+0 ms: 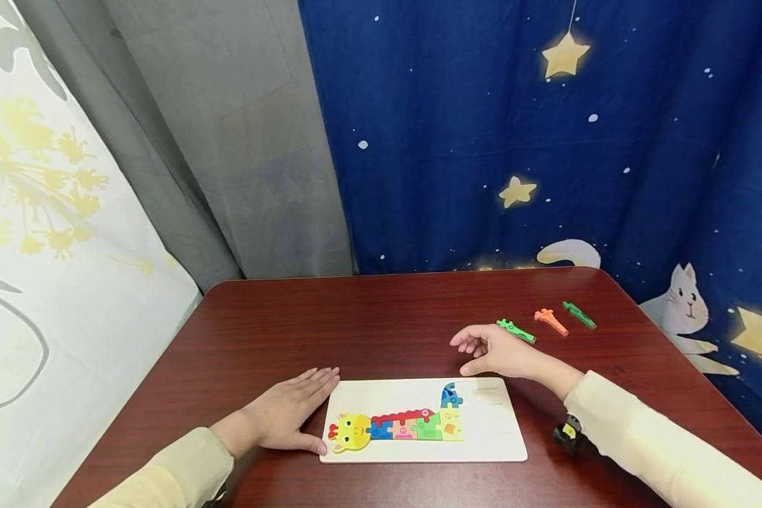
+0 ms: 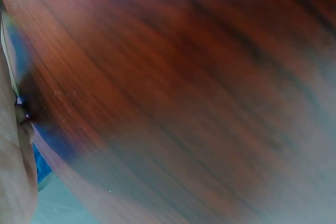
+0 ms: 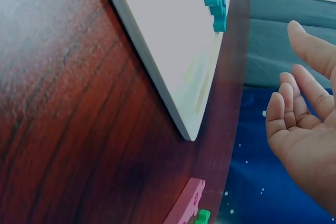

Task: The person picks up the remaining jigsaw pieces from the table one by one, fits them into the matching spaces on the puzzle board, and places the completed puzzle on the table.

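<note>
A white board (image 1: pixel 495 437) lies on the table with a colourful giraffe puzzle on it. The yellow giraffe head (image 1: pixel 353 432) is at its left, followed by joined body pieces and a red mane strip (image 1: pixel 400 416). At the right end a blue piece (image 1: pixel 451 396) rises above a yellow piece (image 1: pixel 451 423). My left hand (image 1: pixel 295 413) rests flat at the board's left edge, fingers straight. Above the board's far right edge my right hand (image 1: pixel 498 351) hovers with loosely bent fingers and nothing in them; its relaxed fingers (image 3: pixel 294 95) also show in the right wrist view.
Beyond the right hand lie a light green piece (image 1: pixel 516 331), an orange piece (image 1: pixel 551 322) and a dark green piece (image 1: pixel 580 315). The reddish-brown table (image 1: pixel 330 317) ends at grey and blue star-printed curtains (image 1: pixel 444 141).
</note>
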A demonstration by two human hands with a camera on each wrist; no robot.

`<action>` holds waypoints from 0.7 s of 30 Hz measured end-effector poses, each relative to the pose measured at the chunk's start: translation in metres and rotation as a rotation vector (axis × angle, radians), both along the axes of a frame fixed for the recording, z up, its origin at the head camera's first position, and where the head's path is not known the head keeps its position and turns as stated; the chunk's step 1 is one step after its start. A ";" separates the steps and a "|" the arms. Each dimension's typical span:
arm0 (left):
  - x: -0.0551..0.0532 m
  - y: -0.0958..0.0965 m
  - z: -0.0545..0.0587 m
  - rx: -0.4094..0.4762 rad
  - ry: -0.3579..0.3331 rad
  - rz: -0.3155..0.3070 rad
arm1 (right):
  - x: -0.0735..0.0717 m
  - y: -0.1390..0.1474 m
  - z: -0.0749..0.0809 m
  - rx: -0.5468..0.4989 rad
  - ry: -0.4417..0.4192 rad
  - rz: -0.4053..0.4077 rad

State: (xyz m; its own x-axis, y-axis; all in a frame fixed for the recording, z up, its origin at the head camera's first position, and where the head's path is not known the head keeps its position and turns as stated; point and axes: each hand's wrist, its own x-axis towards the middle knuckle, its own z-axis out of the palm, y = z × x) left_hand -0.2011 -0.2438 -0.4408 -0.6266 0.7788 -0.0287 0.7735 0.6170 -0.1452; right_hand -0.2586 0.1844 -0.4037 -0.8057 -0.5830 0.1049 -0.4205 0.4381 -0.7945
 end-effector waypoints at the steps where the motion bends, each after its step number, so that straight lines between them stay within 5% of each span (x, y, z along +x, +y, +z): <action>1: 0.000 0.000 0.000 0.001 0.004 -0.002 | 0.000 0.001 0.001 -0.005 0.000 -0.007; 21: 0.005 0.001 0.000 0.006 0.010 -0.005 | 0.001 0.020 0.017 -0.064 0.033 -0.137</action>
State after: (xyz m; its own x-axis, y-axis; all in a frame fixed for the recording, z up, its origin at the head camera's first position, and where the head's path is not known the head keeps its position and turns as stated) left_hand -0.1959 -0.2429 -0.4406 -0.6231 0.7819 -0.0180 0.7749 0.6141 -0.1495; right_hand -0.2579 0.2047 -0.3872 -0.8727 -0.4590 0.1664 -0.3868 0.4421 -0.8093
